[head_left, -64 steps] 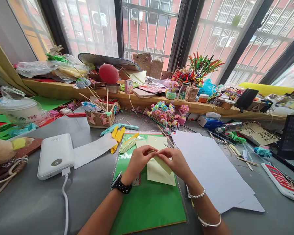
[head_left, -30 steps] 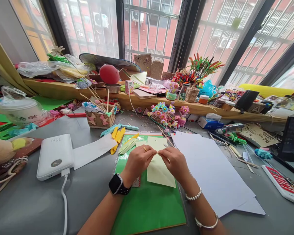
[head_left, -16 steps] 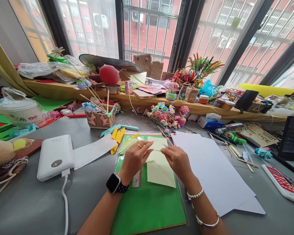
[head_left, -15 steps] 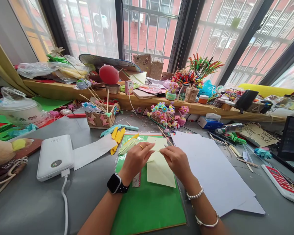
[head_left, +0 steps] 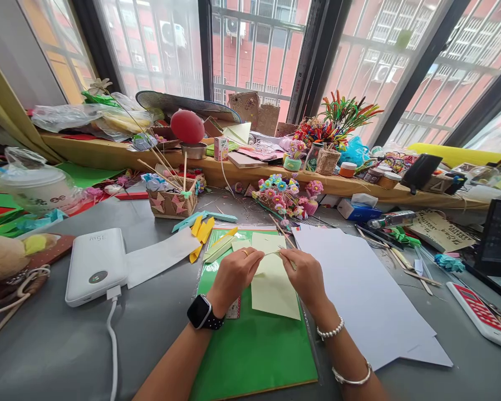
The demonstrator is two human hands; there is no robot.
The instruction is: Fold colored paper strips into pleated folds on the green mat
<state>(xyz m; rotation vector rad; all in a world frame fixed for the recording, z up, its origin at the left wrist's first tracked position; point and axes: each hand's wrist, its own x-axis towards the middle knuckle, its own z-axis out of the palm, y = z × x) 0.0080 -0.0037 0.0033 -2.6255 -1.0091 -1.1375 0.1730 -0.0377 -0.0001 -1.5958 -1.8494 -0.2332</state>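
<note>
Head view: near the centre of the frame, a pale slip [head_left: 272, 253] was held stretched between the left hand [head_left: 236, 273] and the right hand [head_left: 304, 273], over a green folder [head_left: 254, 362]. Each grip was pinched, thumb against fingers, on one end of the slip; the rest of its shape was partly hidden by the hands. Below it, a pale sheet [head_left: 275, 298] was laid on the folder, and a ruler [head_left: 234, 309] was partly covered by the left hand.

The step in hand was judged to be the shaping of the slip, though whether it was being creased or merely straightened could not be told. For the next move, an even pull and level ends seemed to be called for, lest the thin paper be torn or twisted.

At the folder's upper left, yellow folds [head_left: 201, 236] were set out; to its right, white paper [head_left: 359, 295] was spread on the bench [head_left: 58, 351].
</note>
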